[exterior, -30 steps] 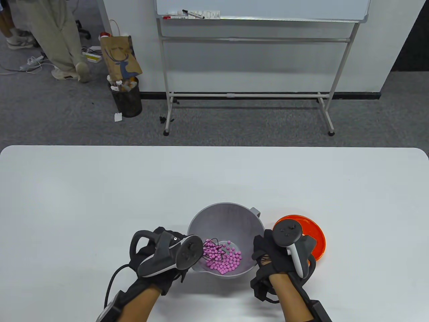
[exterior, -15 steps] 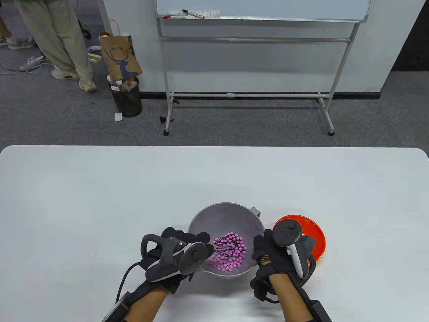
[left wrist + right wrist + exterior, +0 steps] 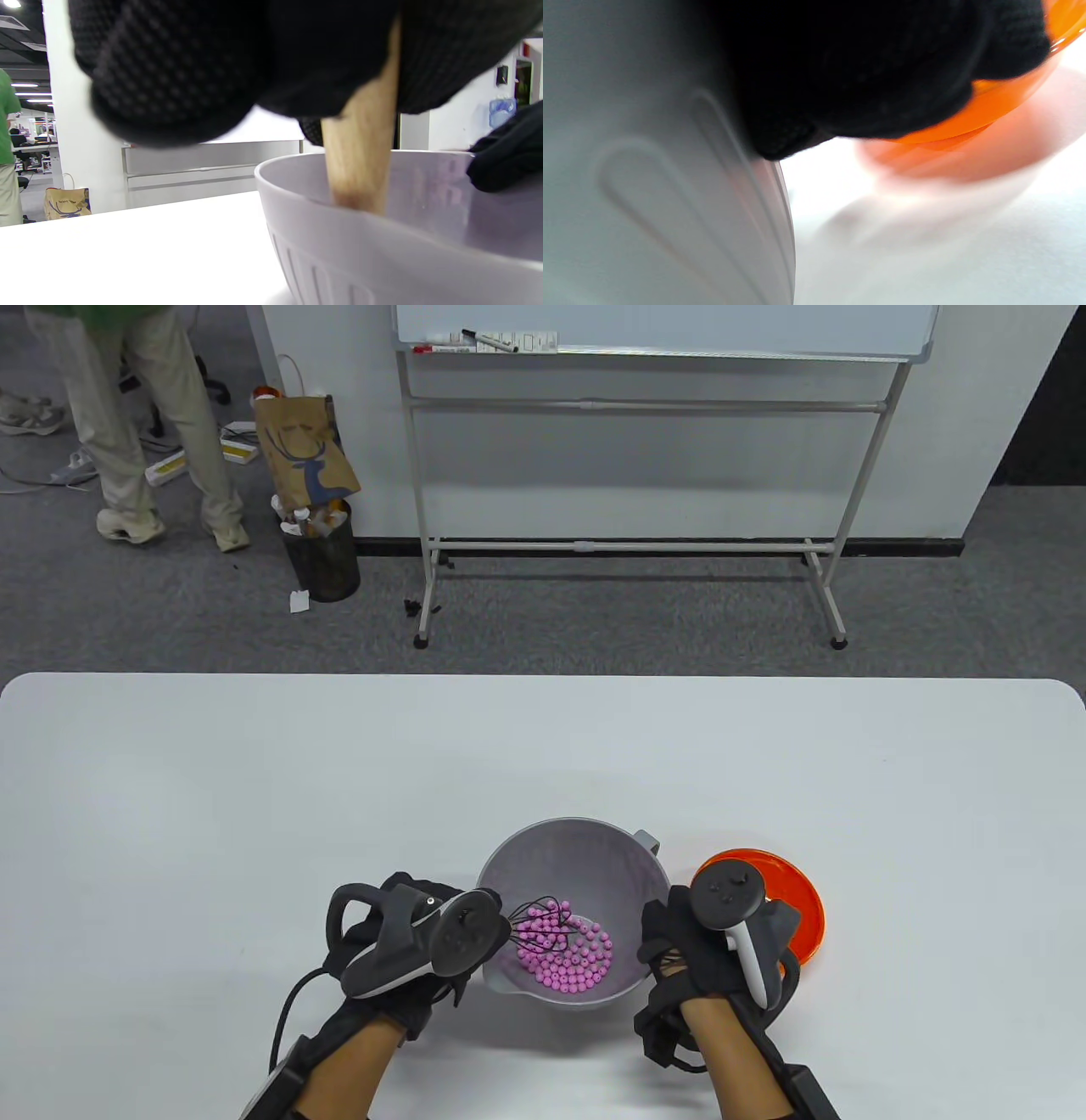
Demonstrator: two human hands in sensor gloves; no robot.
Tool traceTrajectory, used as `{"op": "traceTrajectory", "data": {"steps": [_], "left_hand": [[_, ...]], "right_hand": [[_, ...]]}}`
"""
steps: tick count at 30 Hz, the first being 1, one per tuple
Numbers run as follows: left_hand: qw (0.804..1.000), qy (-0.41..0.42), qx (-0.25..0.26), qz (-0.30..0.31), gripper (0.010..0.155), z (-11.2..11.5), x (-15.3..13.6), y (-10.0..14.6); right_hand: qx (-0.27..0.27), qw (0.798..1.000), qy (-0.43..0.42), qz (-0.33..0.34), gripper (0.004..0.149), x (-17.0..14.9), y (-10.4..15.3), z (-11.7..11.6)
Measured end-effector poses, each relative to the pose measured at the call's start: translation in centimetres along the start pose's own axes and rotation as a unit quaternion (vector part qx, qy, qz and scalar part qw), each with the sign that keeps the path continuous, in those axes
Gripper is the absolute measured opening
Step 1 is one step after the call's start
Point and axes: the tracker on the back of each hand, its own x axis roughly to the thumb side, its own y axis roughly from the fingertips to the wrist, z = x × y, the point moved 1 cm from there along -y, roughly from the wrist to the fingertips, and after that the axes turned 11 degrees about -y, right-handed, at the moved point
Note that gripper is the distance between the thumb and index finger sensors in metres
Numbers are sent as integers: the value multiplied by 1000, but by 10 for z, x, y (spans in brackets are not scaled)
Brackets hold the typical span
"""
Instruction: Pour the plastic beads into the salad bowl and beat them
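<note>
A grey salad bowl (image 3: 577, 836) sits near the table's front edge, with many pink plastic beads (image 3: 573, 959) in its bottom. My left hand (image 3: 424, 950) grips the wooden handle (image 3: 360, 169) of a black wire whisk (image 3: 539, 920), whose head lies among the beads at the bowl's left side. Against the bowl's right wall (image 3: 649, 190) my right hand (image 3: 679, 954) holds the bowl steady, its fingers on the rim. An orange bowl (image 3: 793, 891) stands just right of that hand, partly covered by the tracker.
A white table (image 3: 254, 814) stretches wide to the left, right and far side. Beyond it stand a whiteboard frame (image 3: 628, 543), a bin (image 3: 322, 560) with a paper bag, and a person's legs (image 3: 153, 432) at the far left.
My left hand swung the whisk right into the bowl's middle, then back to the left side, shifting the beads. The right hand stayed still. The person in the background walked.
</note>
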Motion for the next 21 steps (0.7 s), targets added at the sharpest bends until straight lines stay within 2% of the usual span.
{"op": "traceTrajectory", "data": {"steps": [5,8,18,21], "left_hand": [[998,46,-21,45,42,-9,8,3],[995,83,-28,57,42,0,16,-1],[998,11,64,-16,46,15,16,-3],[998,16,58,-22,47,16,9,-3]], "right_hand": [[0,1000,0,0,52,0,0,0],[0,1000,0,1,52,0,0,0],[-1,1000,0,1,52,0,0,0],[0,1000,0,1,52,0,0,0]]}}
